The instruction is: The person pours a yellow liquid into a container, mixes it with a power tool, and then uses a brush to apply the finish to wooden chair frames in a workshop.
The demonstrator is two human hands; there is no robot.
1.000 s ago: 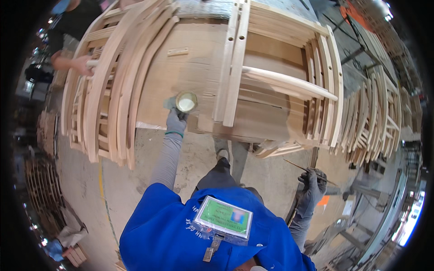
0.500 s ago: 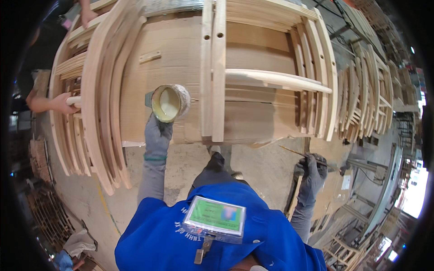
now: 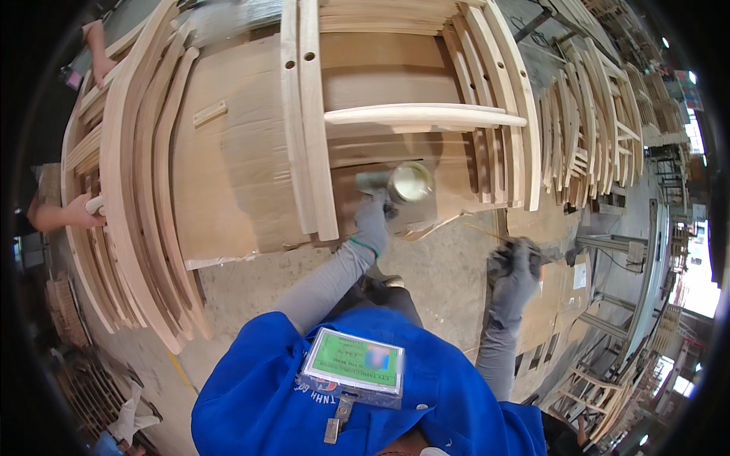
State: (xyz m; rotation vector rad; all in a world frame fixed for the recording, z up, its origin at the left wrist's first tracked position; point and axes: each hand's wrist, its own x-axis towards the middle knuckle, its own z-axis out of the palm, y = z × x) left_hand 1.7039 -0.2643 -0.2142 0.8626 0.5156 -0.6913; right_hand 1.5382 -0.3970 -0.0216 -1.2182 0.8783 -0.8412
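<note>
We're in a furniture workshop, a chair-making floor by the look of it. Bare, unfinished wooden chair frames [image 3: 426, 114] lie across flattened cardboard sheets [image 3: 228, 175], and curved wooden rails [image 3: 129, 197] are stacked along the left. More raw frames [image 3: 601, 121] stand in rows off to the right. Concrete floor [image 3: 441, 273] underfoot, a metal stand [image 3: 631, 251] nearby, and another worker's arm [image 3: 57, 216] busy at the stack.
</note>
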